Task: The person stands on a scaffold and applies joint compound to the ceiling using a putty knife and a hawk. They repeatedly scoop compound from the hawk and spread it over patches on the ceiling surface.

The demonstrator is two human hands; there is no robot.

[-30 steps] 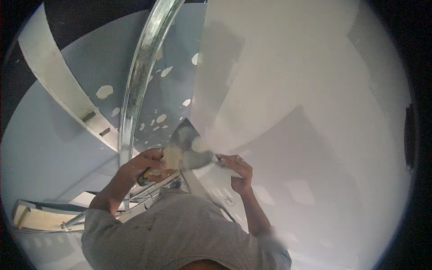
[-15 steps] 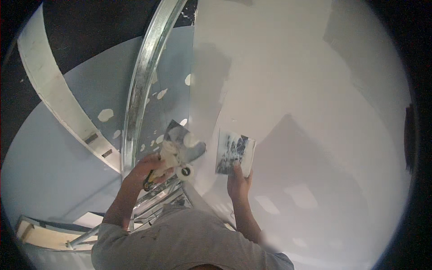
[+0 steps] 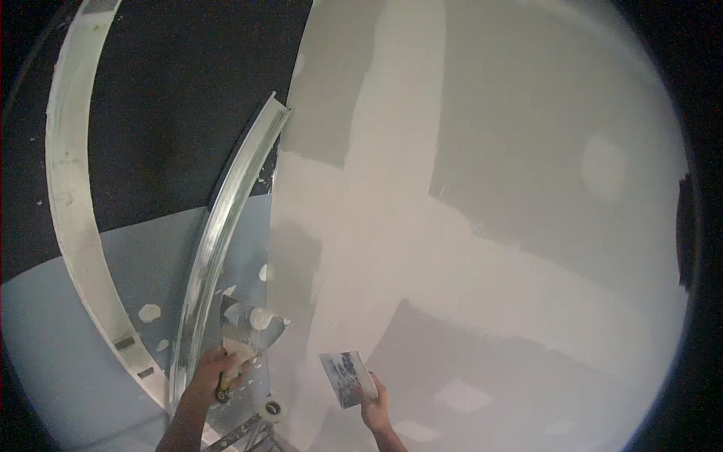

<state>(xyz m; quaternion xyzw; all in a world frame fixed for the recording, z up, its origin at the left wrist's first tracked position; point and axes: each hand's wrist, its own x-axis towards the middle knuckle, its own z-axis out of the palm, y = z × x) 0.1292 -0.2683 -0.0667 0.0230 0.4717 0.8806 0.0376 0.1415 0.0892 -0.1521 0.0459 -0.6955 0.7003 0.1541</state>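
My left hand (image 3: 215, 373) grips a wide putty knife (image 3: 245, 324) with pale compound on its metal blade. Something yellow and black (image 3: 224, 388) shows between those fingers; I cannot make out its shape fully. To the right of it, my right hand (image 3: 376, 407) is closed on a flat rectangular finishing blade (image 3: 343, 377), smeared white and dark, held apart from the knife. Just below the left hand's knife is a roll of white tape (image 3: 271, 409). Behind both hands rises a pale wall (image 3: 482, 279) with patches of plaster and grey board.
A shiny curved metal channel (image 3: 226, 226) runs upward left of the hands. Farther left is a curved white strip (image 3: 71, 188) over a dark area (image 3: 166, 98) and grey-blue surface (image 3: 45, 339) with white spots. Metal bars (image 3: 241, 433) show at the bottom.
My right hand has drawn its blade away from the left hand's knife and turned it upright. The view has shifted up the wall, so both hands now sit lower in it.
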